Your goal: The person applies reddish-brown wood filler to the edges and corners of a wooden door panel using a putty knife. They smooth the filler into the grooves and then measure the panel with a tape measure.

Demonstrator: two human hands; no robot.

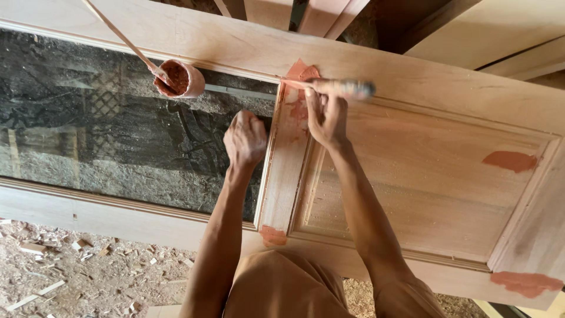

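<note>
A pale wooden door (435, 176) lies flat before me, with a raised panel on the right and an open frame on the left. My right hand (325, 118) grips a putty knife (344, 88) with a worn handle, its blade pressed into reddish-brown filler (301, 73) at the top joint of the door's middle rail. My left hand (245, 139) is closed in a fist and rests on the rail's left edge, holding nothing that I can see. A small round cup of the same filler (181, 79) sits on the upper rail with a thin stick (118, 35) standing in it.
Patches of filler mark other joints: bottom of the middle rail (273, 235), right side of the panel (511, 160), lower right corner (525, 282). Wood shavings and offcuts (76, 265) litter the ground below. More timber pieces (494, 29) lie beyond the door.
</note>
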